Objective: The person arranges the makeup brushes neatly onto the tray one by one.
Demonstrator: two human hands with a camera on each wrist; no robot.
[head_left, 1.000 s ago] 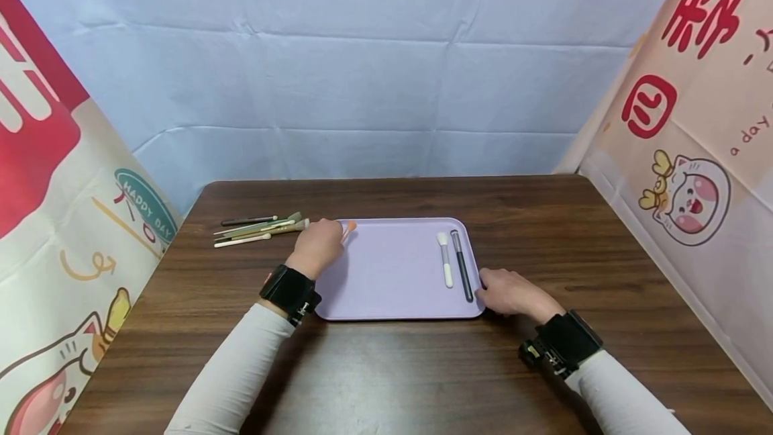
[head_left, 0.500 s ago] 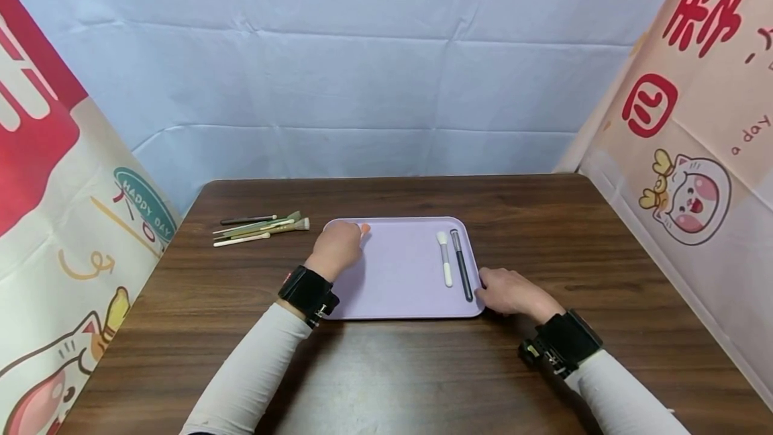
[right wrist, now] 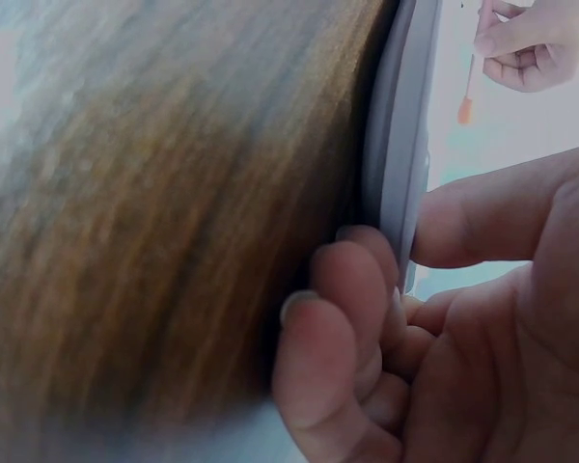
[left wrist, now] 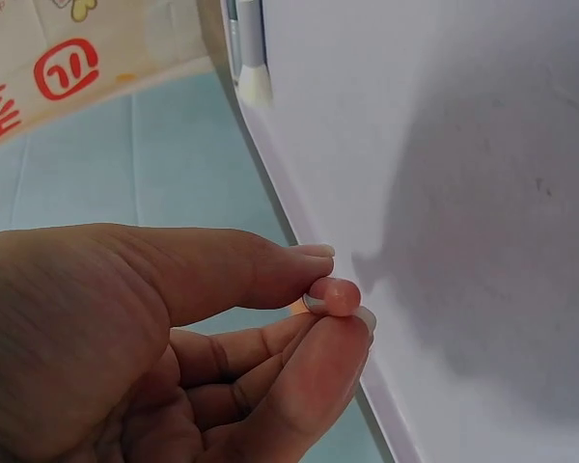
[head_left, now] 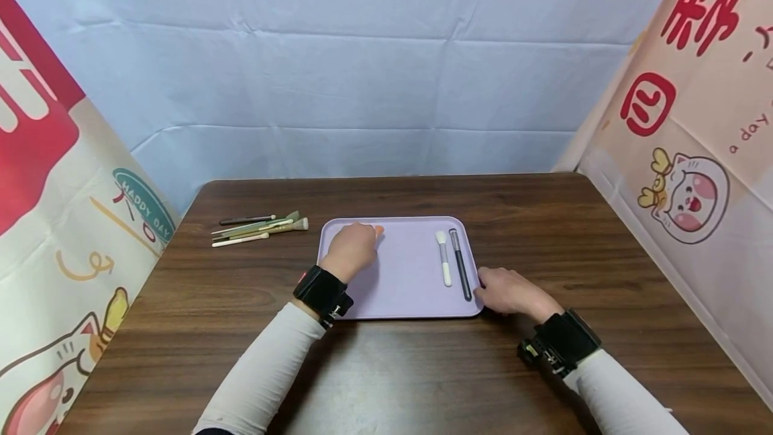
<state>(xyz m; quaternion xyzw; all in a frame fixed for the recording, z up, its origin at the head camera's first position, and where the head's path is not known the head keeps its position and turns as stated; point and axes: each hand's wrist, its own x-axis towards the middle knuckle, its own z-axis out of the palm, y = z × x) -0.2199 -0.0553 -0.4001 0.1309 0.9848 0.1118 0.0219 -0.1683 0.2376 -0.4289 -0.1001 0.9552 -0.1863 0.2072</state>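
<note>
Over the left part of a lilac tray (head_left: pixel 398 287), my left hand (head_left: pixel 350 247) pinches a makeup brush with an orange tip (head_left: pixel 378 230). In the left wrist view, the rounded pink handle end of this makeup brush (left wrist: pixel 340 297) shows between thumb and finger. My right hand (head_left: pixel 510 291) grips the tray's right edge, thumb on one side and curled fingers on the other, as the right wrist view shows. On the tray's right side lie a white-and-grey makeup brush (head_left: pixel 443 260) and a dark makeup brush (head_left: pixel 461 266), side by side.
Several makeup brushes (head_left: pixel 260 228), green, black and white, lie in a loose pile on the wooden table (head_left: pixel 181 301) left of the tray. A pale blue cloth (head_left: pixel 362 86) hangs behind the table, with printed cloths on both sides.
My left hand has moved right, from the tray's left edge to over the tray, carrying the orange-tipped makeup brush. My right hand has stayed at the tray's right edge.
</note>
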